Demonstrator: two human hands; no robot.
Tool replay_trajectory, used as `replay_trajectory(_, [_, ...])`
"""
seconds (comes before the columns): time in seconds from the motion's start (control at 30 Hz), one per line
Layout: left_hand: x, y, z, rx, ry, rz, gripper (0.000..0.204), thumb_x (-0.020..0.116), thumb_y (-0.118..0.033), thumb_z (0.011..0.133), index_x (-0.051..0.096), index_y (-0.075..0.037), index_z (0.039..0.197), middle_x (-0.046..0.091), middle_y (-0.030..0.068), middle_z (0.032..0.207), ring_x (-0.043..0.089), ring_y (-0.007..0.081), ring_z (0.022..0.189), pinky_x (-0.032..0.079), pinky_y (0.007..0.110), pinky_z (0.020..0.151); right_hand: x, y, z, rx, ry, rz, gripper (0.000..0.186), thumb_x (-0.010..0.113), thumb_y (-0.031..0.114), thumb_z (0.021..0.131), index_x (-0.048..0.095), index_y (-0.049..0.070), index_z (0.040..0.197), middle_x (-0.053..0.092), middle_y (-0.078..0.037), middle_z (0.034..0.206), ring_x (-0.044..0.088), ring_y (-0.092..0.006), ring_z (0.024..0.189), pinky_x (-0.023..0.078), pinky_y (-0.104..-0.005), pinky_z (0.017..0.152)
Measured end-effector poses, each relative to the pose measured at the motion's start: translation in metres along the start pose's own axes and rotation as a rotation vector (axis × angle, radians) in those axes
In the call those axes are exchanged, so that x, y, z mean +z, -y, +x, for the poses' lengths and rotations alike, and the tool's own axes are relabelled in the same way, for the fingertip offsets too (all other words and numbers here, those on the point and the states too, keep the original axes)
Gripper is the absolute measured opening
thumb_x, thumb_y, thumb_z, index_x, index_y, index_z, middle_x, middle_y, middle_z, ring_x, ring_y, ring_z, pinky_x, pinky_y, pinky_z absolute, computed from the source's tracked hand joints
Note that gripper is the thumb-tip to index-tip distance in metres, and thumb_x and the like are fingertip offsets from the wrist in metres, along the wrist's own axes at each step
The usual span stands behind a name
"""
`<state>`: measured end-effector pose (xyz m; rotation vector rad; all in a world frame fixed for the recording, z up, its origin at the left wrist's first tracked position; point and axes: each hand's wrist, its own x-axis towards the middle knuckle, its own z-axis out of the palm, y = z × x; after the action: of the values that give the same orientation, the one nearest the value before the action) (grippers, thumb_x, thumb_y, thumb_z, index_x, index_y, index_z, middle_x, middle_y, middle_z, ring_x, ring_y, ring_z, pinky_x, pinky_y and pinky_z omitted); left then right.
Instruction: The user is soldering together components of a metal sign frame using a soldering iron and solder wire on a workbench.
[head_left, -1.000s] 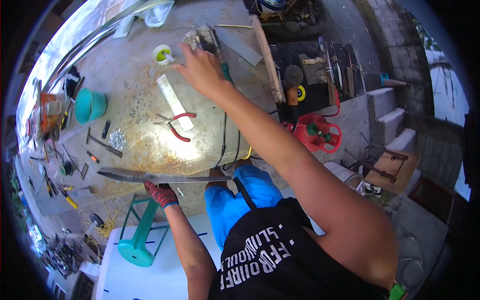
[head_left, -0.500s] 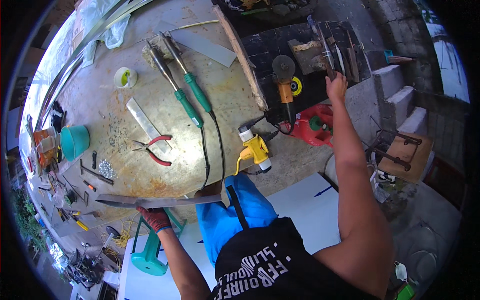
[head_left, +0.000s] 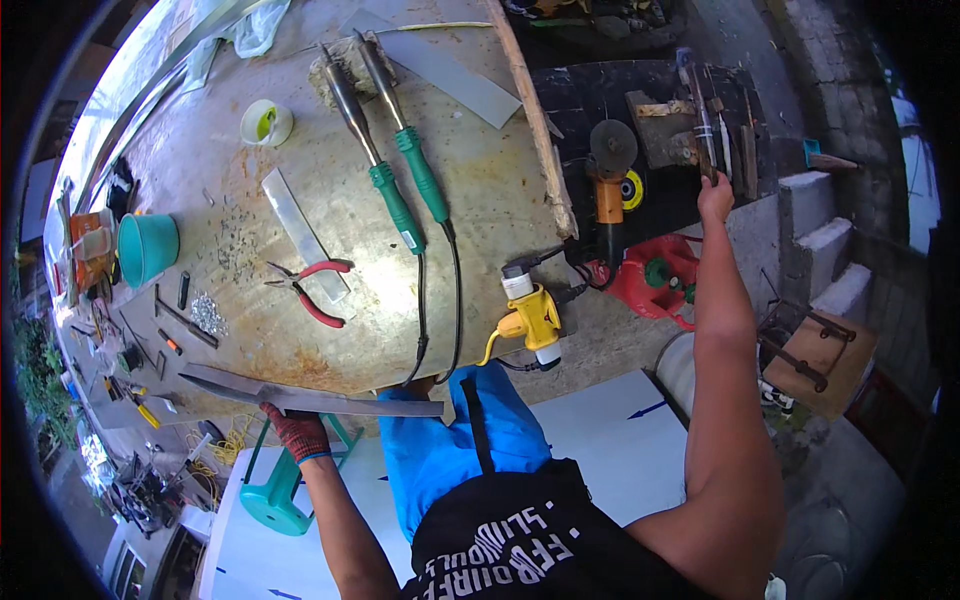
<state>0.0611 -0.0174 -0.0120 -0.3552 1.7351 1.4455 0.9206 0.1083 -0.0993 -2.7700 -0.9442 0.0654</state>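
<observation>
My left hand (head_left: 299, 434), in a red and dark glove, is closed on a long grey metal strip (head_left: 330, 402) at the near edge of the workbench. The strip lies almost level, its left end tapering. My bare right hand (head_left: 715, 199) reaches to the black side table, its fingers closed round the lower end of a long-handled tool (head_left: 705, 130). Whether that tool is a hammer I cannot tell. Beside it lie a thin white-bladed piece (head_left: 727, 135) and a brown wooden bar (head_left: 748, 150). An angle grinder (head_left: 609, 195) sits to its left.
On the workbench (head_left: 480, 330) lie two green-handled soldering irons (head_left: 398, 215), red-handled pliers (head_left: 308, 290), a flat metal bar (head_left: 300, 225) and a teal bucket (head_left: 148, 248). A yellow power outlet (head_left: 535, 318) hangs near a red jerrycan (head_left: 650, 280). A green stool (head_left: 280, 500) stands below.
The whole view has shifted, so the bench and side table sit further right. The metal strip tilts slightly more, its left end higher. My right hand stays on the long-handled tool.
</observation>
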Motion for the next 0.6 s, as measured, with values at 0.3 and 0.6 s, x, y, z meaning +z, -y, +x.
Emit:
replay_trajectory(0.3, [-0.005, 0.048, 0.034, -0.031, 0.471, -0.085, 0.053, 0.043, -0.050, 0.101, 0.050, -0.012, 0.138, 0.053, 0.0036, 0.142, 0.046, 0.0234, 0.131, 0.032, 0.042, 0.114, -0.039, -0.083, 0.080, -0.207, -0.085, 0.216, 0.029, 0.065, 0.022, 0.089, 0.070, 0.008, 0.115, 0.071, -0.019, 0.105, 0.067, -0.0357, 0.098, 0.050, -0.0452, 0.088])
replay_trajectory(0.6, [0.016, 0.026, -0.002, 0.201, -0.099, -0.008, 0.039, 0.061, -0.043, 0.095, 0.050, -0.022, 0.126, 0.060, 0.0051, 0.107, 0.060, 0.0207, 0.092, 0.053, 0.039, 0.077, -0.159, 0.129, -0.049, -0.574, -0.315, 0.135, 0.048, 0.063, 0.040, 0.096, 0.063, -0.004, 0.114, 0.071, -0.020, 0.103, 0.069, -0.0334, 0.093, 0.053, -0.0400, 0.081])
